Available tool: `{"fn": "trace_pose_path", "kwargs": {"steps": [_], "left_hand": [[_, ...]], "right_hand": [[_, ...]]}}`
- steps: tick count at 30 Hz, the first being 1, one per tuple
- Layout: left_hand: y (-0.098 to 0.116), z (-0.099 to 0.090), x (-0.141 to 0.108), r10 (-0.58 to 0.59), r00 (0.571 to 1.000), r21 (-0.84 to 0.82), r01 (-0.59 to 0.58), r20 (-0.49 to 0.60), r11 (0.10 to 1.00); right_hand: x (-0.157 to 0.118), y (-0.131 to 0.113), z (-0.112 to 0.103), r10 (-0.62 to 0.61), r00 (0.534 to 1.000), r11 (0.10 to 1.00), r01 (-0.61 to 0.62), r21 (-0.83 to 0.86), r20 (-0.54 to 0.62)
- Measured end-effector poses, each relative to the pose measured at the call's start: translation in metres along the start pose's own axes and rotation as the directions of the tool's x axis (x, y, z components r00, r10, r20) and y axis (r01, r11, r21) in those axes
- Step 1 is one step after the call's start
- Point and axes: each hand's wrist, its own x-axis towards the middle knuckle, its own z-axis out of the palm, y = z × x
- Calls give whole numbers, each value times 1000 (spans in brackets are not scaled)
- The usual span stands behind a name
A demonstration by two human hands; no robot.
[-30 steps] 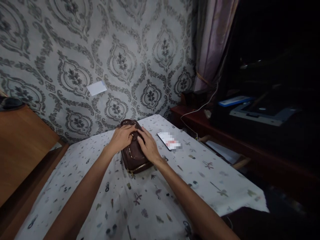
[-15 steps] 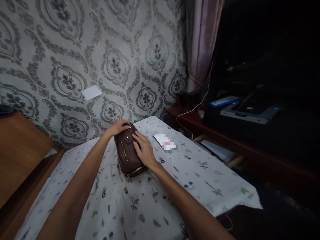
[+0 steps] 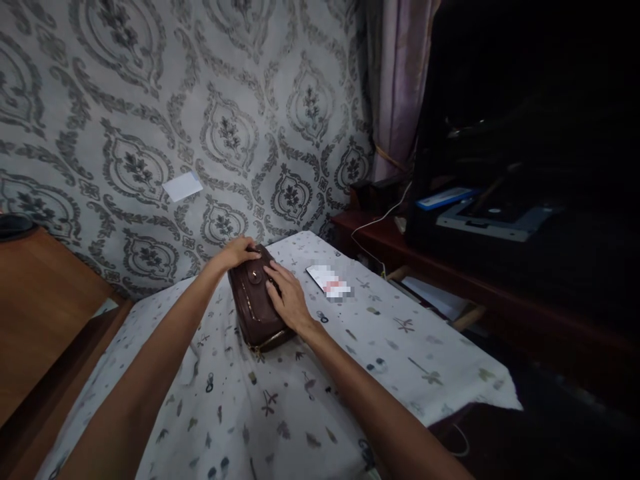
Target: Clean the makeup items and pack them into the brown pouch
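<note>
A dark brown leather purse [image 3: 257, 303] with gold zips and a small round clasp lies on a white patterned cloth [image 3: 300, 427]. My left hand [image 3: 239, 254] grips its far left corner, thumb over the top near a zip, with the other fingers partly hidden behind the edge. Along the right side, my right hand [image 3: 291, 299] rests on the purse with its fingers stretched out across the upper face. Both zips that show look closed. To the right of the purse lies a phone [image 3: 327, 281], its lit screen partly blurred out.
Grey patterned wallpaper covers the wall behind, with a white card [image 3: 183, 187] on it. A wooden cabinet [image 3: 45, 313] stands at left. On the right, a dark red stand [image 3: 370, 230] holds a large black screen, a white cable [image 3: 383, 217] and an open drawer [image 3: 440, 300] with papers.
The view has shifted very slightly. Both hands keep their places on the purse, which has not visibly moved on the cloth.
</note>
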Motion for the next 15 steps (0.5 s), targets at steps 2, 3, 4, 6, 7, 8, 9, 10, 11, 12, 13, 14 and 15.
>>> {"fn": "trace_pose_path", "kwargs": {"steps": [2, 3, 4, 6, 7, 8, 9, 10, 11, 12, 13, 14, 15], "left_hand": [[4, 0, -3, -16, 999, 59, 18, -34, 998], [7, 1, -6, -20, 999, 84, 24, -47, 996], [9, 1, -9, -22, 998, 106, 28, -58, 994], [16, 2, -15, -19, 996, 147, 31, -82, 989], [20, 3, -18, -12, 995, 166, 28, -95, 986], [23, 4, -21, -3, 994, 185, 23, -108, 982], [26, 4, -24, 9, 993, 202, 15, -120, 979], [28, 5, -26, 21, 991, 217, 7, -130, 976], [30, 6, -27, 32, 990, 230, 0, -135, 973], [32, 7, -29, 39, 990, 239, -5, -136, 971], [33, 8, -29, 42, 990, 244, -8, -132, 970], [34, 9, -30, 42, 991, 246, -10, -123, 969], [35, 9, -30, 41, 993, 245, -12, -112, 969]], "right_hand": [[0, 0, 0, -6, 1000, 1000, 6, -8, -5], [0, 0, 0, -9, 1000, 1000, 9, -12, -7], [0, 0, 0, -11, 1000, 1000, 11, -16, -8], [1, -1, 0, -15, 1000, 1000, 15, -21, -6], [1, -1, 0, -16, 1000, 1000, 16, -23, -5], [1, -1, 0, -19, 1000, 1000, 19, -24, -4], [1, -1, 0, -22, 1000, 999, 22, -25, -3], [1, -1, 0, -26, 1000, 999, 26, -27, -2], [1, -1, 0, -30, 1000, 999, 30, -29, -1], [1, -1, 0, -33, 999, 999, 33, -32, 1], [1, -1, -1, -35, 999, 999, 35, -35, 3], [1, -1, -1, -35, 999, 999, 35, -38, 5], [1, -1, 0, -34, 999, 999, 34, -41, 8]]}}
